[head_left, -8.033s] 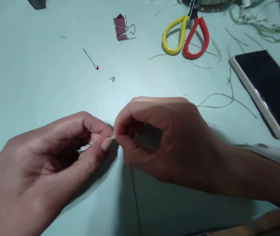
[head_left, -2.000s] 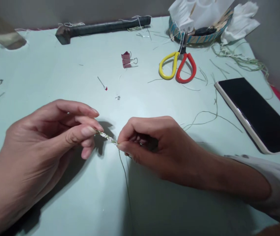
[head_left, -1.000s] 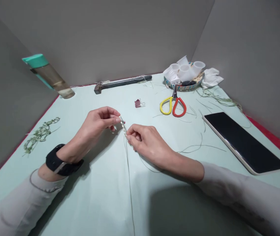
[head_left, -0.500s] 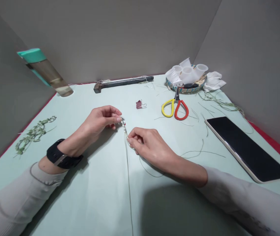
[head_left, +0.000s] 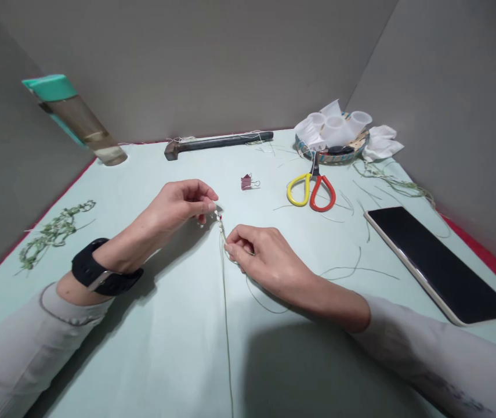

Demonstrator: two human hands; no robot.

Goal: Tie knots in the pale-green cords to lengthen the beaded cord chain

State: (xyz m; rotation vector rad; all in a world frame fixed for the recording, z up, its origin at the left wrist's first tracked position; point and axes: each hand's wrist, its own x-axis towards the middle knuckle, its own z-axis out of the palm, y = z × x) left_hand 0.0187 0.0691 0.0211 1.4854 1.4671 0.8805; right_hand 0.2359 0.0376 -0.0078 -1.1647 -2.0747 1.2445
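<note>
A small braided strand with white and red bits (head_left: pixel 218 218) runs between my two hands near the middle of the table. My left hand (head_left: pixel 187 200), with a black watch on the wrist, pinches its upper end between thumb and fingers. The lower end is held in the closed fingertips of my right hand (head_left: pixel 260 252). From the strand a long pale green cord (head_left: pixel 227 325) hangs down toward the near edge. Another thin thread (head_left: pixel 265 307) curves out beneath my right hand.
A maroon binder clip (head_left: pixel 246 183) lies beyond my hands. Scissors (head_left: pixel 322 197), a phone (head_left: pixel 439 261) and a basket of cups (head_left: pixel 304 151) are at the right. A hammer (head_left: pixel 221 143) lies behind, with a bottle (head_left: pixel 86 128) and knotted green cord (head_left: pixel 56 232) at left.
My left hand has shifted slightly up, with its fingertips still at the strand's top. My right hand has hardly moved. The view has shifted a little.
</note>
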